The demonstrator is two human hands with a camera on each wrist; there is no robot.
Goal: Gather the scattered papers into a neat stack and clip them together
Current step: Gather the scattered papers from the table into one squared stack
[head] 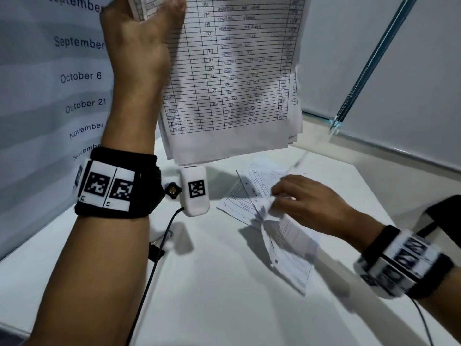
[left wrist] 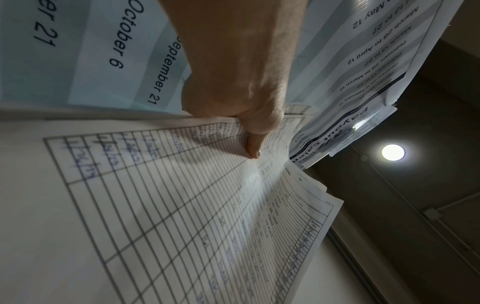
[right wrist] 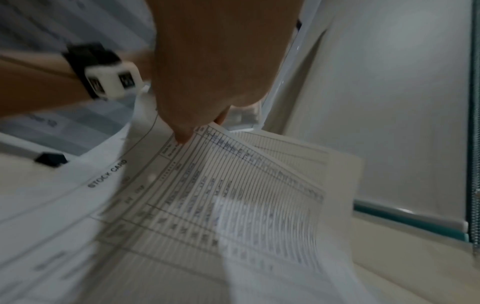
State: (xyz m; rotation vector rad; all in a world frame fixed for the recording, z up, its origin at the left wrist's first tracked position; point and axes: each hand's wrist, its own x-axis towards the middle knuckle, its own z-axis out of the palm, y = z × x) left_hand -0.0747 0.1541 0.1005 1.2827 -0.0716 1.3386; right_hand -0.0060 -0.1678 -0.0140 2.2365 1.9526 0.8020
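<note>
My right hand was low over the worktop, fingers pinching the corner of a loose sheet that was lifting off it, with two or so more sheets lying askew just beyond. Further up, my left hand was raised high, clenched on the top edge of the gathered stack, which hung down unevenly (edges not yet squared). I judged gathering mostly done; squaring and clipping remained, and I saw no clip I could be sure of
</note>
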